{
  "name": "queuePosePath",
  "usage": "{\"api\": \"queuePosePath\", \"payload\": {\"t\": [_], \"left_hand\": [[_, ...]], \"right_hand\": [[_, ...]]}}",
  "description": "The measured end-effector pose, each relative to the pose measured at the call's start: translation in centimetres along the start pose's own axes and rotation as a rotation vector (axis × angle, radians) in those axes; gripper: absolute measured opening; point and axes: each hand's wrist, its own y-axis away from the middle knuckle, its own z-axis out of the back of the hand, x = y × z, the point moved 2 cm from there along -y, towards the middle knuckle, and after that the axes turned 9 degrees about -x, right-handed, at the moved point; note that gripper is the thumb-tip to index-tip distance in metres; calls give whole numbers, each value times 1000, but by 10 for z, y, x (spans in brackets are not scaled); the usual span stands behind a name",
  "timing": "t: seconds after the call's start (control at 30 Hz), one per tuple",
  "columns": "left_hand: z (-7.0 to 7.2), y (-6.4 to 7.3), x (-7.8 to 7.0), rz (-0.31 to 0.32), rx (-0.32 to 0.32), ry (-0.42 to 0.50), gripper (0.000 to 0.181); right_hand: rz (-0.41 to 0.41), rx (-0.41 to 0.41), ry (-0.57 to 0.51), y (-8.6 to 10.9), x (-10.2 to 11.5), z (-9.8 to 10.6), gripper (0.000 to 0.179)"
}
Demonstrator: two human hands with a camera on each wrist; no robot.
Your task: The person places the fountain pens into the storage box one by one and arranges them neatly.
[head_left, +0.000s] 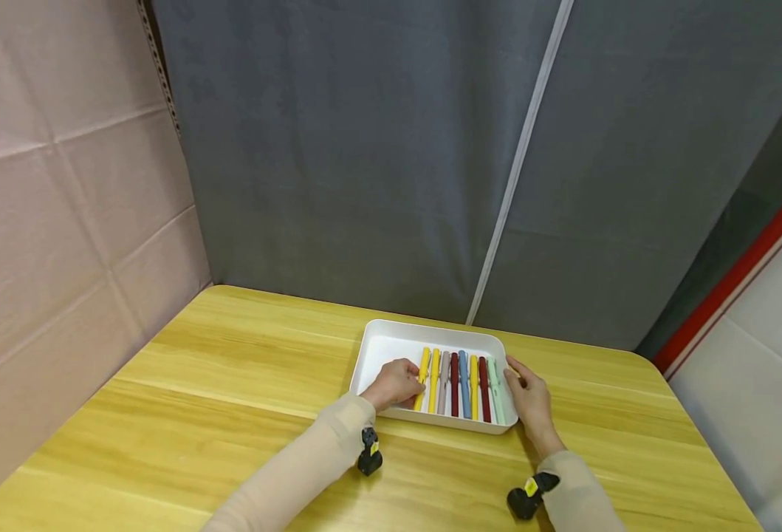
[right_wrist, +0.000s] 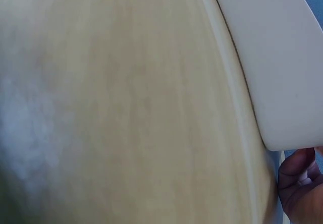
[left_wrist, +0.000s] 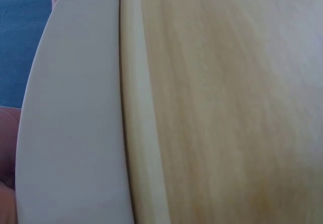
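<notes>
A shallow white tray (head_left: 444, 420) stands on the table with a row of several pens lying side by side inside. At the row's left end is a yellow pen (head_left: 425, 357), pinched between the thumb and fingers of my left hand (head_left: 393, 382). Beside it lie another yellow pen (head_left: 434, 369), a grey pen (head_left: 444, 380), dark red ones, a blue pen (head_left: 464, 384) and a mint green pen (head_left: 495, 391) at the right end. My right hand (head_left: 532, 401) grips the tray's right side. In the right wrist view its curled fingers (right_wrist: 298, 171) show at the tray's corner.
The wooden table (head_left: 231, 369) extends around the tray. Behind its far edge hangs a grey curtain (head_left: 364, 162), and a pinkish cloth wall (head_left: 65, 222) rises on the left. Each wrist wears a small black camera (head_left: 369, 452).
</notes>
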Motion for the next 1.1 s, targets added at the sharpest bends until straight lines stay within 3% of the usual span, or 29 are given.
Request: {"api": "queuePosePath", "payload": {"t": [0.57,1.1], "left_hand": [[0,3,-1,-11,15,-9,34],[0,4,-1,-67,13,-79,44]], "right_hand": [[20,-7,3,1,-1,-1,40],[29,-10,14,0,-2,1,40]]}}
